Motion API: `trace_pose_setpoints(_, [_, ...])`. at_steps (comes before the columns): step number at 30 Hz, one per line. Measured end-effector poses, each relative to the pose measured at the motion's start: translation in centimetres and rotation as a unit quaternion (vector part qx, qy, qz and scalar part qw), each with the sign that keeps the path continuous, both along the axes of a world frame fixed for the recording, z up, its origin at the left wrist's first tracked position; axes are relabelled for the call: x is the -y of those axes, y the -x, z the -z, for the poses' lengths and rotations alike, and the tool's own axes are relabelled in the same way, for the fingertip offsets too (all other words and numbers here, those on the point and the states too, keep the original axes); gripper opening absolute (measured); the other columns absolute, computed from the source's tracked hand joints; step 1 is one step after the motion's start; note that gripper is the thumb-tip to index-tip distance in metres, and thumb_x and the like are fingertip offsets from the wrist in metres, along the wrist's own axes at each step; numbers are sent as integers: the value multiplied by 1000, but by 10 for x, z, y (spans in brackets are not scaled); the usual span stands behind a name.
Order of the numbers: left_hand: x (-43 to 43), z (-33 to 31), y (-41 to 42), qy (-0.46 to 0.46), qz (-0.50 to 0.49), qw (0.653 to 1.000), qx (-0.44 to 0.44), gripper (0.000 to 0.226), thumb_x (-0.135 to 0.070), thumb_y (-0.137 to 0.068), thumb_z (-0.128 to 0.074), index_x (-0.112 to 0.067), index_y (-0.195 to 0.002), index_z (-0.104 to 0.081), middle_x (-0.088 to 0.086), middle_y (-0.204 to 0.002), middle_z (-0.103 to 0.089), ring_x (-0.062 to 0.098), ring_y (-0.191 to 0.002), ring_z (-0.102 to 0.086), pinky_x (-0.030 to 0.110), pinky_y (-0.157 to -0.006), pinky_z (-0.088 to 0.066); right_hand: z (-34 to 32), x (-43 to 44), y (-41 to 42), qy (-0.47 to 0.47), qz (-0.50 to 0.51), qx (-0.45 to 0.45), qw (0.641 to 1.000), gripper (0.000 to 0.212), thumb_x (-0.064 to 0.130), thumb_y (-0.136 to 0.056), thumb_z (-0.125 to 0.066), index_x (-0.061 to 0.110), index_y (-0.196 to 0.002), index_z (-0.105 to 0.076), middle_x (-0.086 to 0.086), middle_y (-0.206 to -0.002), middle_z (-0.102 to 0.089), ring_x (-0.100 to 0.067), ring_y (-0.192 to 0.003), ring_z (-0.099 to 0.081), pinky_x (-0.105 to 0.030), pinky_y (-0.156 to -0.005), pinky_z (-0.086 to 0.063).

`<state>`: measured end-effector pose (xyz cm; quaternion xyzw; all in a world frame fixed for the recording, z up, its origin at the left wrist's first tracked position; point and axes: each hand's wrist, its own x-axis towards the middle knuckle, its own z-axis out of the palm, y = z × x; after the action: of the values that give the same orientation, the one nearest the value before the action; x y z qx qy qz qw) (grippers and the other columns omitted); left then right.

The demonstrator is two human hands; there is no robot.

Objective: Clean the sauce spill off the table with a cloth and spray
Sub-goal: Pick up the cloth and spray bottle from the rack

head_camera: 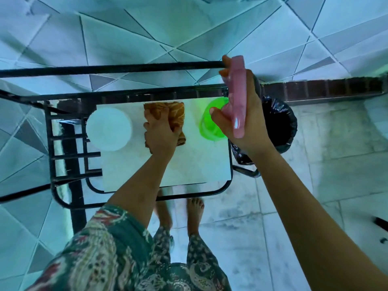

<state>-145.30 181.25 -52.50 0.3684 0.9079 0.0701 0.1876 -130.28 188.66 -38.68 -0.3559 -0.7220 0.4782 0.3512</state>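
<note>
Right hand (251, 124) grips spray bottle (238, 89), its length running near-to-far.

Single head-worn wide-angle view, looking almost straight down, close over the counter (195, 164) at arm's reach, wearer's arms entering from the bottom edge, tiled floor (315, 217) bending around the edges.

The table (189, 164) top is a smooth, pale slab with a faint sheen, set in a black-painted metal frame (147, 92). The cloth (176, 114) is soft, matt, orange-brown fabric. The spray bottle (238, 97) is glossy pink plastic. The bowl (207, 124) is translucent green plastic, and the round white container (109, 129) looks matt. The bin bag (279, 120) is crinkled, shiny black plastic.
</note>
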Motion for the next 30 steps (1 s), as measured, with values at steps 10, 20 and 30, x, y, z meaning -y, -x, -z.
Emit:
trace_pose_setpoints(10, [13, -78, 20, -187, -243, 813, 494, 29, -16, -92, -59, -9, -120, -58, 15, -111, -65, 28, -93, -65, 35, -85, -54, -41, 21, -2, -14, 75, -34, 997, 44, 7, -73, -52, 23, -113, -44, -12, -98, -59, -33, -68, -58, -37, -59, -50])
trace_pose_setpoints(20, [134, -263, -3, -262, -296, 533, 748, 48, -49, -67, -60, -11, -93, -77, 22, -111, -65, 38, -92, -65, 55, -81, -51, -172, 108, -39, -5, 139, -72, 988, 44, 4, -79, -52, 2, -122, -42, -1, -93, -50, 12, -70, -55, -4, -62, -40])
trace_pose_setpoints(30, [226, -372, -9, -203, -136, 558, 793, 99, -29, -31, -91, -6, -120, -55, 23, -112, -64, 39, -98, -64, 50, -83, -53, -262, 258, -71, -67, 258, -114, 957, 63, 18, -74, -52, 57, -121, -40, 20, -102, -60, -21, -83, -62, -34, -66, -52])
